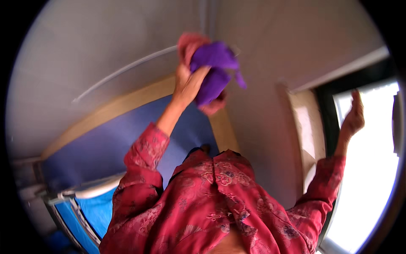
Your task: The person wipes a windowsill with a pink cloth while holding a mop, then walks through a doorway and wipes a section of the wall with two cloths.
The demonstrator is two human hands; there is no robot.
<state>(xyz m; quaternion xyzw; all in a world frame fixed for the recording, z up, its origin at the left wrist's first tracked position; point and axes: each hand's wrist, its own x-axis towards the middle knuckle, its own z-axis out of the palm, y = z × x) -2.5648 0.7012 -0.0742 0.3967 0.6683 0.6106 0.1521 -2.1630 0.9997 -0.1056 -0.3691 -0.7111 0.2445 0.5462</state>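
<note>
My left hand, raised in front of me towards the wall corner, is closed around a bunched purple cloth. A pinkish-red cloth is bunched with it, showing above and below the purple one. Both cloths look slightly blurred. Off to the right, my right hand is held up in front of a bright window or door opening. Its fingers point upward and I see nothing in it, though the glare hides how they are set.
Grey walls meet in a corner ahead. Below lies a blue floor with a tan border. A bright blue fabric item with a frame stands at lower left. A pale window or door reveal is at right.
</note>
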